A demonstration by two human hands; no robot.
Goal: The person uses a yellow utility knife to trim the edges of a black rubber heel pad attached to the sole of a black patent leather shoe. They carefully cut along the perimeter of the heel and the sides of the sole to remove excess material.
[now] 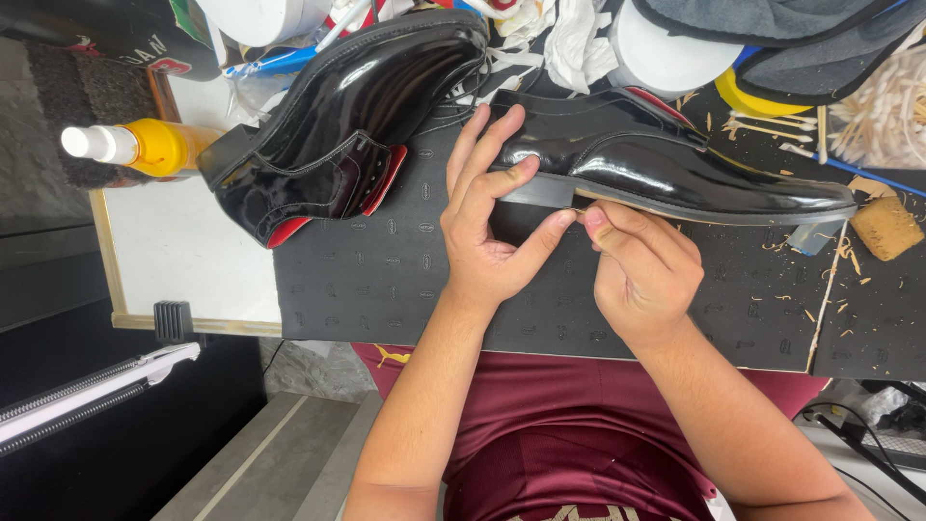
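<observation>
Fingers point(492, 145) curled — thumbs together under shoe point(675, 159)

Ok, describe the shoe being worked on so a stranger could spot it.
On the black rubber mat lie two glossy black dress shoes. Take the right-hand shoe, lying on its side, sole edge facing the person, left hand steadying its heel; the other shoe goes untouched.

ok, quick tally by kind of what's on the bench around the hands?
Glossy black shoes: 2, one under the left hand at its heel, one lying apart
Yellow spray bottle: 1
Black rubber mat: 1
Tan sponge block: 1
Right hand pinches at the sole edge.
Total: 5
</observation>
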